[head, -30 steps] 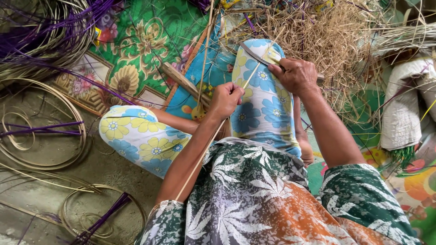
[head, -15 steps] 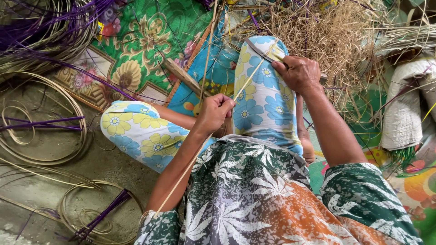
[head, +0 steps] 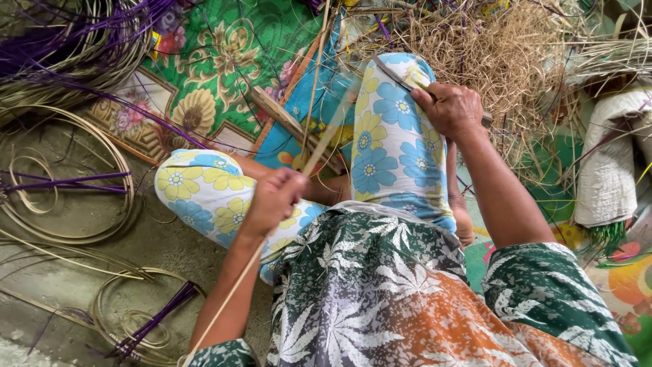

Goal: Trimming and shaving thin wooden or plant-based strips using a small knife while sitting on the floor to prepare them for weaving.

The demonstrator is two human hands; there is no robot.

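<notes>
Strip: a long, thin, pale tan cane strip (head: 319,146) runs diagonally from the raised knee down past the left elbow; its upper part is blurred.
Left hand: the left hand (head: 275,197) is fisted around the strip above the lap, its grip closed on it.
Right hand: the right hand (head: 451,107) rests on the floral-trousered knee (head: 390,129), its grip clenched on a slim dark blade (head: 394,76) that touches the strip's top end.
Behind: a tangled heap of dry straw-coloured shavings (head: 502,54) lies beyond the knee.
Left floor: coiled pale cane hoops (head: 68,224) and purple dyed strands (head: 68,182) lie on bare concrete.
Mat: a green floral mat (head: 224,61) carries a flat wooden stick (head: 282,119).
Right edge: a rolled white woven sack (head: 611,163).
</notes>
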